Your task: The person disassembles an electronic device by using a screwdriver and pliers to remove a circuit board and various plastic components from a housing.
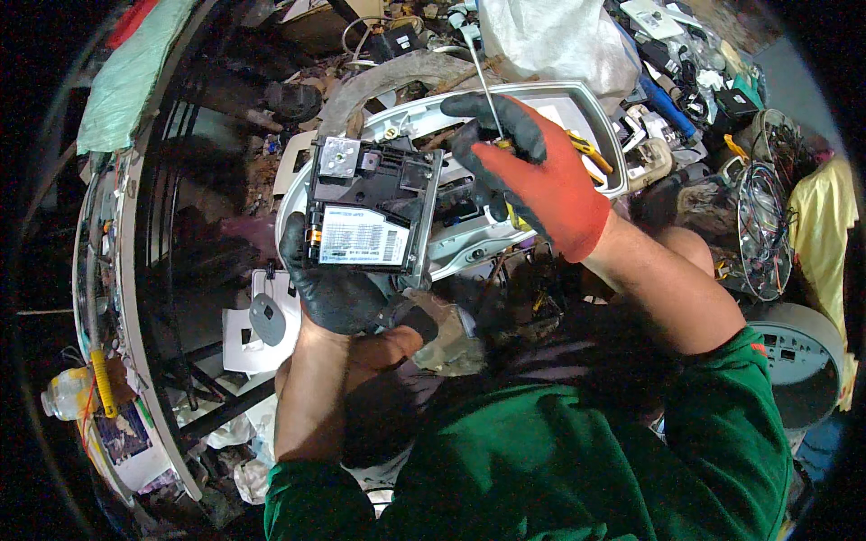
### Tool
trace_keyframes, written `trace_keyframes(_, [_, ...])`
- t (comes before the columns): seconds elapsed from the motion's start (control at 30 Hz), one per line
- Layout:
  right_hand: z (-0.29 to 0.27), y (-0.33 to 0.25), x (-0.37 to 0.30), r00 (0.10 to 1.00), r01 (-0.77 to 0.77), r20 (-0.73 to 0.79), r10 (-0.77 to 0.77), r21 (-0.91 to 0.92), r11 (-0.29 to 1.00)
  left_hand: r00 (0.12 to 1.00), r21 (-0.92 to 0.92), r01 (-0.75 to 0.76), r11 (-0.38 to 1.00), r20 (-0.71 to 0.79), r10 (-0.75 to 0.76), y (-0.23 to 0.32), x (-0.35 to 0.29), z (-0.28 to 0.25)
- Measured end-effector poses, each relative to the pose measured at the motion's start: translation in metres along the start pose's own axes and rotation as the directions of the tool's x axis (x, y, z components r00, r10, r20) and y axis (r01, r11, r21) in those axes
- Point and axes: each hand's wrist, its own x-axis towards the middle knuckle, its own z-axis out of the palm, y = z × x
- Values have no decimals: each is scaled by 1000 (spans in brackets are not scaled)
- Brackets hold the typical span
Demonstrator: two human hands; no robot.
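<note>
My left hand (336,293), in a dark glove, is closed around the lower edge of a boxy black electronic module (374,194). The module carries a white printed label and a square silvery metal block at its top left corner. To its right, my right hand (537,171), in a red glove with black fingers, grips a screwdriver (485,88). Its thin metal shaft points up and away from the module, and the yellow handle is mostly hidden in the palm. The screwdriver and module are apart.
A white plastic casing (591,97) lies beneath my hands, with yellow-handled pliers (591,153) on its right. A white sack (559,41) and loose electronic scrap lie beyond. A container of wires (767,216) and a grey round tub (806,356) stand right. A framed rack (149,270) stands left.
</note>
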Motion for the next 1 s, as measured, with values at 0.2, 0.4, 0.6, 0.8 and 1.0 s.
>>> trace_keyframes(0.2, [7, 10, -6, 990, 143, 28, -141, -258, 955, 999, -117, 25, 993, 40, -20, 1, -3, -4])
trace_keyframes(0.4, [18, 3, -27, 914, 392, 217, -342, -684, 615, 999, 23, -36, 999, -6, 37, -9, -4, 3])
trace_keyframes(0.6, [38, 19, -25, 979, 203, 169, -115, -739, 643, 995, -137, 100, 985, 28, -97, -24, 9, -5])
trace_keyframes(0.8, [33, 29, -18, 989, 149, 83, -125, -625, 766, 993, 52, 111, 992, 45, -113, -25, 5, -11])
trace_keyframes(1.0, [34, 23, -20, 997, 79, 48, -63, -661, 746, 982, 141, 168, 976, 64, -178, -27, 1, -13])
